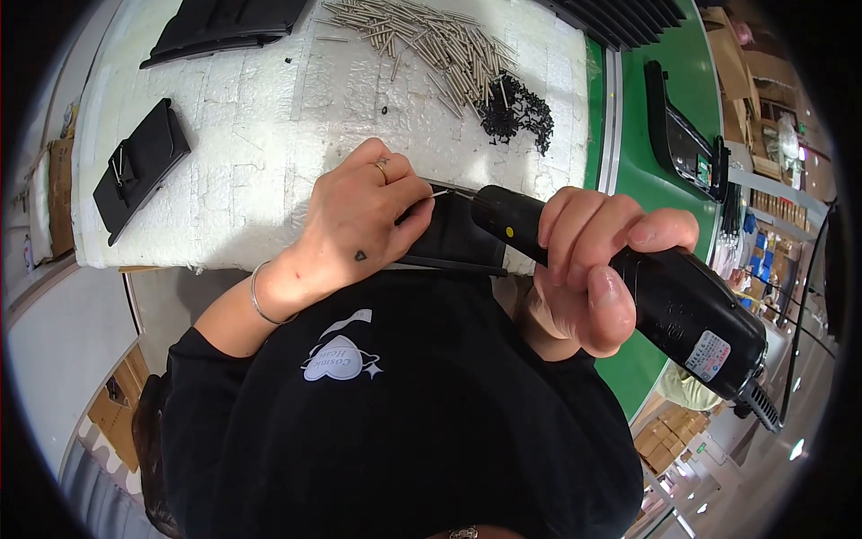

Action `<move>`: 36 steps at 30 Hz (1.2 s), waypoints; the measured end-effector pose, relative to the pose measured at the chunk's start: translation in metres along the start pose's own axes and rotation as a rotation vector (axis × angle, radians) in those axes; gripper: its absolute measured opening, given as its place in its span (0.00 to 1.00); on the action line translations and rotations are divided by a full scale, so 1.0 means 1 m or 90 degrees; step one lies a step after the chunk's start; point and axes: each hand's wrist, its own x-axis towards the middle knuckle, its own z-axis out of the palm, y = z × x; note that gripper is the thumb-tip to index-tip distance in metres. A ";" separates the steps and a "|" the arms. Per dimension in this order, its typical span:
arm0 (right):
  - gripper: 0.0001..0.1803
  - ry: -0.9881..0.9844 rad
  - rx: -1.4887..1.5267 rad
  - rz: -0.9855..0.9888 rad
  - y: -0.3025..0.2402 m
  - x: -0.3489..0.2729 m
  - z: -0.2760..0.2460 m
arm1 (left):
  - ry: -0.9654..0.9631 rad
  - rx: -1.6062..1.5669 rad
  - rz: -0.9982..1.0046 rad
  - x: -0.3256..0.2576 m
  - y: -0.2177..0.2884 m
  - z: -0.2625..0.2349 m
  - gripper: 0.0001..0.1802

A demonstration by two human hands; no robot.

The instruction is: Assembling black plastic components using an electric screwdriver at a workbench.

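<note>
Over the panel (458,238), the left hand (355,216) pinches a pin (439,194) between close-set fingers, apparently steadying it before the driver (673,305), whose body the right hand (588,260) wraps for control, while screws (516,117) lie beyond the panel, likely for easy reach.

Brown cardboard boxes (672,437) show past a green surface (646,180), another carton (117,415) at lower left.
</note>
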 end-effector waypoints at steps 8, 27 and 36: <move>0.21 -0.096 0.047 0.035 0.002 0.004 -0.006 | -0.002 -0.002 -0.007 -0.001 -0.001 0.002 0.05; 0.19 -0.120 0.004 0.090 0.010 0.016 0.010 | -0.030 -0.004 0.033 -0.004 -0.003 0.006 0.08; 0.17 0.031 0.125 0.053 0.007 0.017 0.002 | -0.051 0.020 0.024 -0.009 -0.005 0.003 0.09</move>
